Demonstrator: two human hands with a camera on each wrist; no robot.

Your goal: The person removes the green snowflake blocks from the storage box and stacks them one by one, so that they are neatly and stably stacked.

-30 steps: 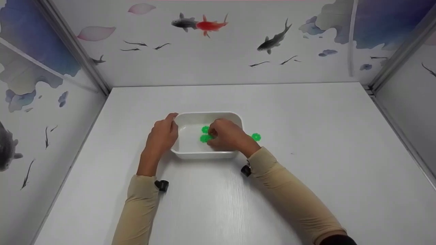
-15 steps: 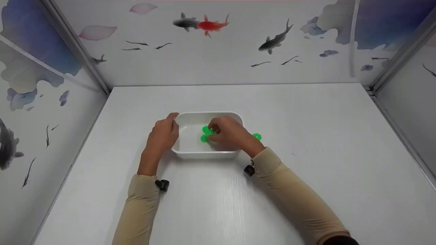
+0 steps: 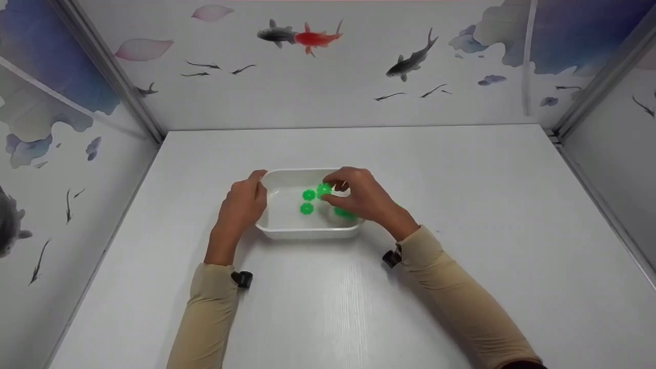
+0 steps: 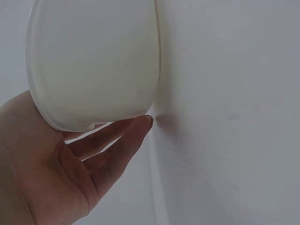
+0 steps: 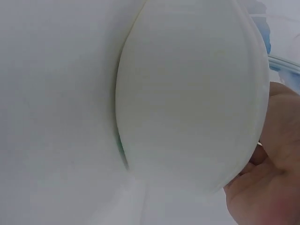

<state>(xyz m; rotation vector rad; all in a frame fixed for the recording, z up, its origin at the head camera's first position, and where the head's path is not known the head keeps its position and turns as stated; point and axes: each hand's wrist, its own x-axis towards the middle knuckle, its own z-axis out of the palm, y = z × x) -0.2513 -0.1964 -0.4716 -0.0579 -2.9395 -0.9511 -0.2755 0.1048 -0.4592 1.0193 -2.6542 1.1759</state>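
Observation:
A white rectangular basin [image 3: 287,233] stands on the table. My left hand [image 3: 244,204] holds its left end; in the left wrist view the fingers [image 4: 119,152] lie along the outer wall, and the thumb is hidden. Over the basin's right half, my right hand [image 3: 366,195] pinches a green flower-shaped piece [image 3: 324,190] between thumb and fingertips. Two similar green pieces, one farther back [image 3: 308,195] and one nearer [image 3: 306,208], lie on the basin floor. More green [image 3: 345,213] shows below the right hand, partly covered. In the right wrist view the basin wall hides the fingertips.
The white tabletop [image 3: 307,297] spreads around the basin. Printed panels with fish close off the back [image 3: 328,97] and both sides. A small black camera sits at the left wrist [image 3: 243,279] and another at the right wrist [image 3: 392,258].
My right hand has lifted and drawn back to the right with a green piece pinched. Its wrist now covers most of the spot where a green piece lay outside the basin. The left hand stays put.

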